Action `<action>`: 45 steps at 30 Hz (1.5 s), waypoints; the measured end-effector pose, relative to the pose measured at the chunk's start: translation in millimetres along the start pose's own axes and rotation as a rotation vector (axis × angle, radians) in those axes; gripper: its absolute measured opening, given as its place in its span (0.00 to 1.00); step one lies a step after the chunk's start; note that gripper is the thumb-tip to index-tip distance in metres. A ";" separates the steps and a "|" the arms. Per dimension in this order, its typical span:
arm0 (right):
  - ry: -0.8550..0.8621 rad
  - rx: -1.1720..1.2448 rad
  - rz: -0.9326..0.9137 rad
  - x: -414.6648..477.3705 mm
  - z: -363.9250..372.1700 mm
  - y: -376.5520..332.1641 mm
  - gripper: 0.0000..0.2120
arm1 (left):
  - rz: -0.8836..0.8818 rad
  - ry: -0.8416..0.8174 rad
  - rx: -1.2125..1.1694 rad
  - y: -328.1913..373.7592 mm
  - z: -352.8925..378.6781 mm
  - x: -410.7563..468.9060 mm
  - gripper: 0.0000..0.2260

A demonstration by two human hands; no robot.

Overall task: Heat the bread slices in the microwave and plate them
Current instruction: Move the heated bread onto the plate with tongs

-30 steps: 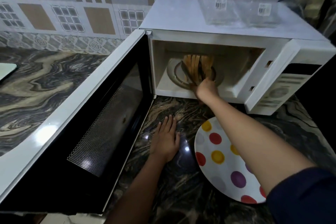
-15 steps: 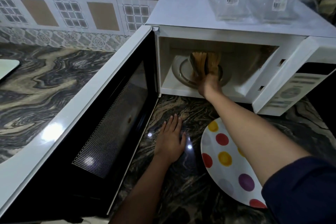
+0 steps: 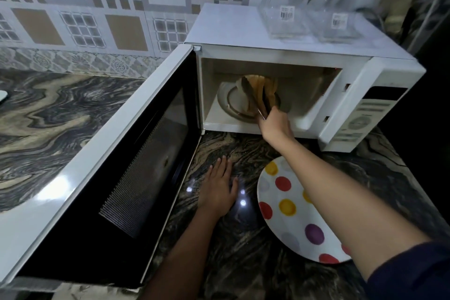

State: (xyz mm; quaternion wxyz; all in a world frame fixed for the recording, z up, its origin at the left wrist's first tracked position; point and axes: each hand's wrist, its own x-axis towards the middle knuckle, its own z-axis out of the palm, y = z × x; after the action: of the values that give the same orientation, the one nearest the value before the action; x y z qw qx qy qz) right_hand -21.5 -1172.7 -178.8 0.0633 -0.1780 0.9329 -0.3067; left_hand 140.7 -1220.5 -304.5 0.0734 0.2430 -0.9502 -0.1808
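The white microwave stands on the marble counter with its door swung wide open to the left. Inside, several browned bread slices stand on edge above the glass turntable. My right hand reaches into the cavity and grips metal tongs whose arms close around the slices. My left hand rests flat on the counter in front of the microwave, fingers straight. A white plate with coloured dots lies on the counter to the right of it, partly under my right forearm.
Two clear plastic containers with barcode labels sit on top of the microwave. The open door takes up the counter's left front. A patterned tile wall runs behind. A white object's edge shows at far left.
The tongs have shifted a little on the bread slices inside the microwave, and the slices look slightly lifted and tilted left. My left hand stays flat on the counter.
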 end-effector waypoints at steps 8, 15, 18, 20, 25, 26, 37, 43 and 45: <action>0.090 -0.011 -0.005 -52.8 -35.1 43.9 0.22 | 0.005 -0.007 0.043 0.5 2.2 -13.8 0.28; 0.156 0.027 0.064 -108.6 -63.1 107.3 0.20 | -0.006 -0.011 0.118 7.7 7.0 -42.5 0.39; 0.170 -0.009 0.105 -133.1 -75.0 136.1 0.20 | -0.035 -0.027 0.128 14.4 8.5 -58.7 0.39; 0.168 -0.040 0.124 -148.9 -80.0 154.9 0.20 | -0.038 -0.007 0.119 18.1 9.8 -68.8 0.38; 0.127 -0.105 0.155 -180.2 -88.1 190.3 0.21 | -0.093 -0.027 0.110 34.3 11.8 -90.1 0.32; 0.124 -0.119 0.165 -185.5 -88.4 194.2 0.22 | -0.099 -0.023 0.106 36.7 12.6 -92.8 0.30; 0.105 -0.205 0.252 -206.9 -77.8 214.7 0.21 | -0.093 0.015 0.075 45.7 19.6 -113.4 0.24; 0.096 -0.212 0.271 -204.6 -74.8 214.0 0.22 | -0.097 0.011 0.070 44.7 19.5 -113.4 0.24; 0.093 -0.183 0.286 -204.5 -73.9 214.4 0.24 | -0.093 0.012 0.070 44.2 19.6 -114.0 0.24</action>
State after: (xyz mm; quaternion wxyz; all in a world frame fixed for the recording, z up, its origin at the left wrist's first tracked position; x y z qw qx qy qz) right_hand 88.7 -895.8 -245.0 0.0464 -0.0343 0.9746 -0.2162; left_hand 216.2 -1122.7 -311.8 0.0619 0.2906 -0.9431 -0.1491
